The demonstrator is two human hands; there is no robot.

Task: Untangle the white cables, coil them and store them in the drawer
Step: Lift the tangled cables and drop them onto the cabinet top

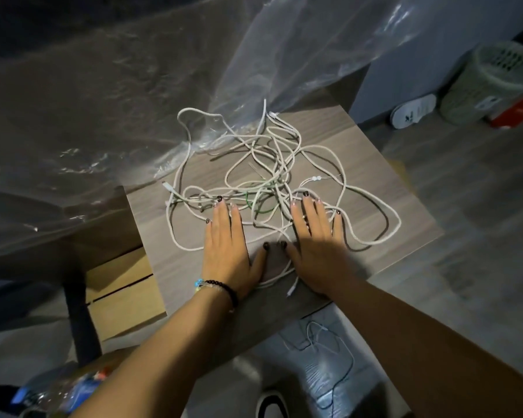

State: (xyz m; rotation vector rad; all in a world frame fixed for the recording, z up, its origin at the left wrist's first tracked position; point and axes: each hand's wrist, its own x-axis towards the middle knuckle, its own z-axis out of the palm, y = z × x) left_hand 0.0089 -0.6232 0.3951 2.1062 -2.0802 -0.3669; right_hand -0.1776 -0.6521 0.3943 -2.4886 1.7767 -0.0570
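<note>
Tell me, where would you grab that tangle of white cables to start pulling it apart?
Probably at the loose plug end lying between the wrists at the near edge of the white cables. It sticks out free of the knot, so thumb and finger could pinch it from the near side. Both the left hand and the right hand lie flat on the cables now.

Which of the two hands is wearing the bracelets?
The left hand: a dark beaded bracelet circles its wrist. The right hand has a bare wrist.

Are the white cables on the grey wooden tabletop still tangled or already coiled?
Tangled. The white cables sprawl in loose crossing loops over the grey wooden tabletop; both hands, left and right, rest flat on them.
</note>
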